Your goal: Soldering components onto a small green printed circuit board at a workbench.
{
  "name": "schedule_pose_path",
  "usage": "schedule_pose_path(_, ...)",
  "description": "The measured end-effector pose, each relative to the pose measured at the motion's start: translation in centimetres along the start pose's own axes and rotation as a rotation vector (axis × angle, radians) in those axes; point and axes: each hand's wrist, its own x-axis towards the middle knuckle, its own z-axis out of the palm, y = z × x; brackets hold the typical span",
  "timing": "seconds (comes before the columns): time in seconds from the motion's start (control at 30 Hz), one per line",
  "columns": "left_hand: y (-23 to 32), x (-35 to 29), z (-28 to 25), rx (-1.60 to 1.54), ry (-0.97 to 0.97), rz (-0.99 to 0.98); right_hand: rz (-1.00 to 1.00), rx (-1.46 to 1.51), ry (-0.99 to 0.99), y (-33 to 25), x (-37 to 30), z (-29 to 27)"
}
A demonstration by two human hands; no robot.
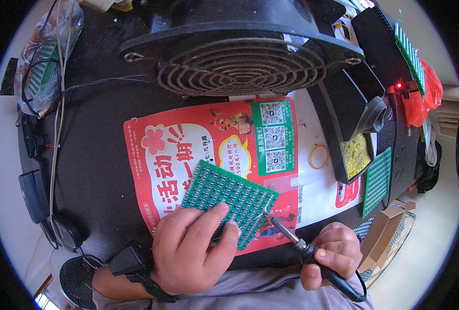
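My left hand (193, 248) lies over the lower left part of a green circuit board (240, 196), its fingertips pressing on the face and steadying it. Rows of small components cover the board, which is turned at an angle. In my right hand (335, 253) is a soldering iron (287, 231), gripped by its dark handle with the metal shaft pointing up and left. Its tip is at the board's right edge; whether it touches cannot be told. A thin light line, perhaps solder wire, runs from the left fingertips toward the tip. A red printed sheet (183, 139) lies underneath.
A black fan with a round grille (245, 67) stands just beyond the board. To the right are an iron stand with a yellow sponge (356, 157), another green board (377, 183) and a cardboard box (379, 237). A plastic bag (46, 67) and cables sit far left.
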Motion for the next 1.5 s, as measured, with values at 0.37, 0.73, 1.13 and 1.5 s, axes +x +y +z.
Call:
schedule_pose_path(0.37,0.3,-0.1,0.1,0.013,0.023,-0.017,-0.016,-0.007,0.000,-0.1,0.3,0.1)
schedule_pose_path(0.73,0.5,-0.1,0.4,0.093,0.028,-0.016,-0.003,-0.023,0.022,-0.1,0.1,0.3)
schedule_pose_path(1.13,0.0,-0.2,0.0,0.017,0.008,0.025,0.000,0.017,-0.023,0.0,0.2,-0.1)
schedule_pose_path(1.5,0.1,0.2,-1.3,-0.041,0.087,-0.047,0.003,0.087,0.088,0.3,-1.1,0.0)
